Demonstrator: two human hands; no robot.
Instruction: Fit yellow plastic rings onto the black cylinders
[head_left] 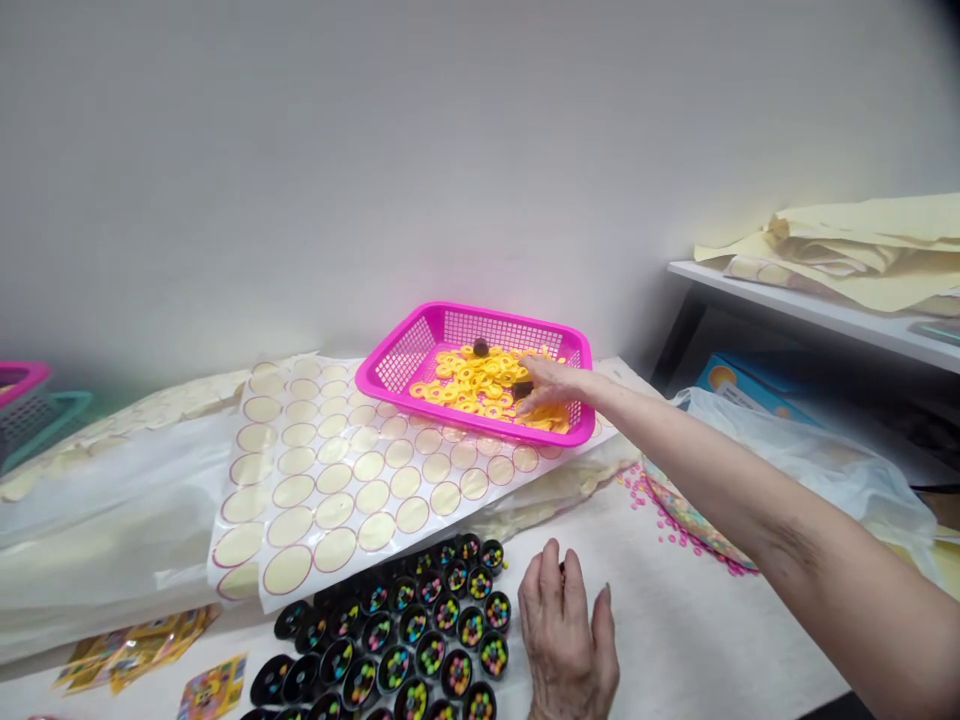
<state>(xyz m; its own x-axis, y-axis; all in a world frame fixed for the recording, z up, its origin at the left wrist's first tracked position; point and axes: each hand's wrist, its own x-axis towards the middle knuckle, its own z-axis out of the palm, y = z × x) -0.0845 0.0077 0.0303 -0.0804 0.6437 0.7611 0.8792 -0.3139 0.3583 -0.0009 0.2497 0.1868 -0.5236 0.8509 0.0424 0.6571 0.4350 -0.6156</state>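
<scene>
My right hand (551,382) reaches into a pink basket (472,422), its fingers and thumb on either side of a small black piece (523,389) that looks like a cup. Under and around these fingers lie many yellow rings (487,380) with open centres. Another dark round piece (481,347) rests on the rings. Palm down on the white table, my left hand (568,640) has its fingers stretched and slightly apart; a tiny dark spot shows between two of them. Just left of it stand rows of black cups (431,655) with small coloured beads inside.
Sheets of round cream stickers (352,470) lie beneath the basket. Pink rings (694,540) are scattered beside a clear bag (795,470) at right. Printed packets (214,685) lie front left. A shelf (825,300) with cream sheets juts in at right; a wall stands behind.
</scene>
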